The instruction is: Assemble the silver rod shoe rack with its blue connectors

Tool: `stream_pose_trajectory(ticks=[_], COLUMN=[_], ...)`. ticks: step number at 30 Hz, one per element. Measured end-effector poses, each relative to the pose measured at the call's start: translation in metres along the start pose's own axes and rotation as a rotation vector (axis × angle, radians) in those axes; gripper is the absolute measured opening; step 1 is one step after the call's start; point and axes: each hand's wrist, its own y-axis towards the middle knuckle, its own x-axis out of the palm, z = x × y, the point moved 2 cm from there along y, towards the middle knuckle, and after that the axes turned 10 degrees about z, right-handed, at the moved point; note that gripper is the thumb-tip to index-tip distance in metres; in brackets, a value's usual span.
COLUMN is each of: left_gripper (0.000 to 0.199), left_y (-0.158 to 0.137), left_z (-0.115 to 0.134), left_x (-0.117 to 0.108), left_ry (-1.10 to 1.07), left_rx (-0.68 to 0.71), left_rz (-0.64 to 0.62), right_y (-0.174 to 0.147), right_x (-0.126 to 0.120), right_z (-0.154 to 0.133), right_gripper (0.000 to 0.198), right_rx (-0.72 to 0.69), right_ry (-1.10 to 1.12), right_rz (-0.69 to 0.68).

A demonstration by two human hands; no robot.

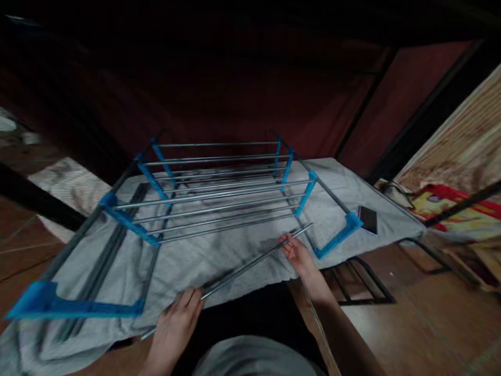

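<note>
Head view: left hand (176, 322) curled closed, right hand (296, 254) pinching, the two hands hold one rod (242, 270) near one rack (219, 194).

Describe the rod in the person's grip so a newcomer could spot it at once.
Find the grey cloth, then the rack with blue brackets on it. At the rack's near side, a bare metal rod slants through the left grip and right grip. Unlike the rack's crossbars, which run between blue brackets, it joins none of them.
</note>
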Motion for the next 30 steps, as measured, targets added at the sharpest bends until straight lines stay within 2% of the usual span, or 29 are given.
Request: stream_pose_trajectory(ticks=[6,11,18,24,30], left_gripper=[0.027,0.026,0.026,0.022,0.025], left_y=[0.057,0.086,0.083,0.080,0.076], left_z=[0.024,0.021,0.002,-0.002,-0.008], left_x=[0.012,0.026,0.038,0.046,0.058], left_ry=[-0.056,-0.038,-0.123,-0.185,-0.176], left_rx=[0.042,0.061,-0.043,-0.027,0.029], left_rz=[-0.086,-0.064,-0.093,-0.082,-0.076], right_y=[0.009,0.019,0.041,0.045,0.051], right_x=[-0.001,-0.009,-0.044,-0.054,-0.061], right_z=[-0.001,-0.010,-0.011,-0.004,-0.006], right_gripper=[0.012,0.009,0.014,0.013,0.011], right_rx=[0.000,0.023,-0.018,-0.069,0.026], right_ry=[0.029,0.027,-0.074,-0.168,-0.246], right_rz=[0.072,0.127,0.206,0.239,0.301])
